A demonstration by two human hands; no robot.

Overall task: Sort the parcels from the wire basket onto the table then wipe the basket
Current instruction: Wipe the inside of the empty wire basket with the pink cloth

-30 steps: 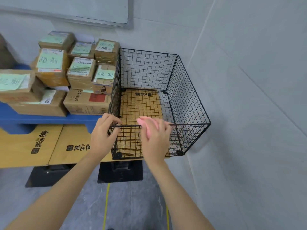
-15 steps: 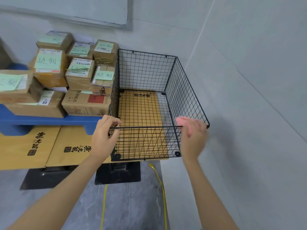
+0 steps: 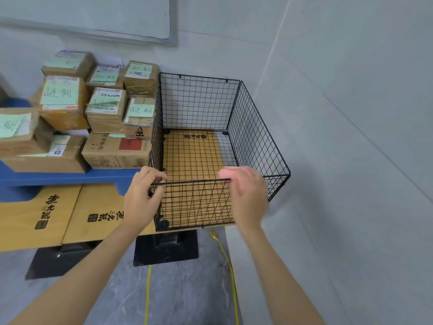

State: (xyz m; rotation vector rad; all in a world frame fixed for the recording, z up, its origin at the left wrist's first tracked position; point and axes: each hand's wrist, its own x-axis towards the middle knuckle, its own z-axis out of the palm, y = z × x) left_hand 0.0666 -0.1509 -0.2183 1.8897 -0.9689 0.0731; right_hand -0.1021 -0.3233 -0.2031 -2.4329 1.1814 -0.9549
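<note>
Black wire basket (image 3: 257, 141) stands at the wooden tabletop's (image 3: 70, 219) right end, near the wall. The left grip (image 3: 140, 198) pinches its near-left corner; the right grip (image 3: 248, 195), blurred, holds a pink cloth (image 3: 227, 171) against the near rim. Labelled parcels (image 3: 105, 111) stack just left.

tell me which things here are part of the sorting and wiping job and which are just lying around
Job:
wire basket, empty
parcels stacked on the blue platform
pink cloth in the right hand
left hand gripping the basket's front rim

Just there:
yellow cable on the floor
whiteboard on the wall
black table bases
</note>
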